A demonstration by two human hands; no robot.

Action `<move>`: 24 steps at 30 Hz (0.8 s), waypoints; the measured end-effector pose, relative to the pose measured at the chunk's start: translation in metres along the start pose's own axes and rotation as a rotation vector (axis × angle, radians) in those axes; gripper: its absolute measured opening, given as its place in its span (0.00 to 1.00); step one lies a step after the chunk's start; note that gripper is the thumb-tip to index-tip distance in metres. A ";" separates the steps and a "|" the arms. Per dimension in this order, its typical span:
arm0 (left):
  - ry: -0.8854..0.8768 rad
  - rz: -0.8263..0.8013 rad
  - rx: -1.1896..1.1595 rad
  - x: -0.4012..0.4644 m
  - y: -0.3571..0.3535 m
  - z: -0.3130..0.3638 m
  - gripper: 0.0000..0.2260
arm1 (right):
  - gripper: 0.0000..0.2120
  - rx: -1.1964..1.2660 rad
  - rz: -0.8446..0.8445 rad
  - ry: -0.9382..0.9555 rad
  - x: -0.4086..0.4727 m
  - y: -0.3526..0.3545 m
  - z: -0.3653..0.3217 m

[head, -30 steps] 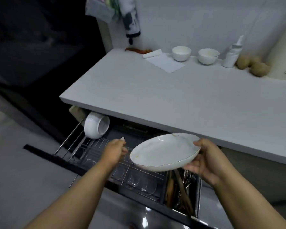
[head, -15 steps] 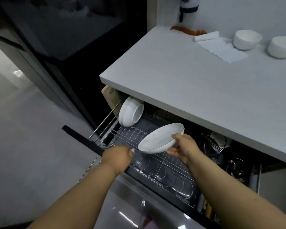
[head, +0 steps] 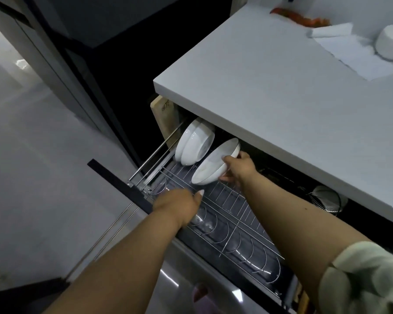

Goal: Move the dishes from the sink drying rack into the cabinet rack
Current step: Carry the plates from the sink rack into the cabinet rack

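Glossy white glazed ceramic dish (head: 216,163), smooth. Shiny chromed steel wire pull-out rack (head: 222,205). Matt pale grey stone-like worktop (head: 270,91). Pale bare wooden board (head: 166,118), dull. Crinkled white paper towel (head: 354,53). Polished reflective grey floor (head: 32,155).

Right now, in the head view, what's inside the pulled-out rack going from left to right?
Cutting board → two stacked dishes → dish in the right hand → strainer.

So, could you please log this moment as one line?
right hand: holds plate | left hand: on rack front | plate tilted beside racked dishes
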State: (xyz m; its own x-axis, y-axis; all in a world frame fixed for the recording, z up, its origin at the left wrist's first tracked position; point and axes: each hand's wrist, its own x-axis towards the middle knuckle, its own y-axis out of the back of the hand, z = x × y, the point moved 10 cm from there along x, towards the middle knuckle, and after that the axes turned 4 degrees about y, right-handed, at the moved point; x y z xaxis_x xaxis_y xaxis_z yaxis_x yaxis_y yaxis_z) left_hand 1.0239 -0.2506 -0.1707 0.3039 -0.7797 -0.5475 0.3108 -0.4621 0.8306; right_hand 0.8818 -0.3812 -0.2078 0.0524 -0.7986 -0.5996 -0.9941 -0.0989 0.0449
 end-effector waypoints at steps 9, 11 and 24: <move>-0.023 0.149 -0.022 -0.001 0.002 -0.002 0.32 | 0.21 -0.085 0.054 0.034 0.036 -0.025 -0.012; -0.044 0.215 -0.038 -0.003 0.007 -0.001 0.33 | 0.16 -0.113 0.062 0.036 0.045 -0.028 -0.015; -0.060 0.339 -0.105 -0.004 0.011 -0.008 0.37 | 0.20 -0.585 0.016 0.067 0.085 -0.066 -0.034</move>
State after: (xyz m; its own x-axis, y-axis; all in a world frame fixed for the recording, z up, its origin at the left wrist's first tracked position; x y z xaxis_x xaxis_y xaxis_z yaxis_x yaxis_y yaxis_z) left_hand 1.0332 -0.2491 -0.1596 0.3528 -0.9062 -0.2329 0.2931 -0.1293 0.9473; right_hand 0.9548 -0.4631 -0.2345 0.0627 -0.8366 -0.5442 -0.7781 -0.3825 0.4983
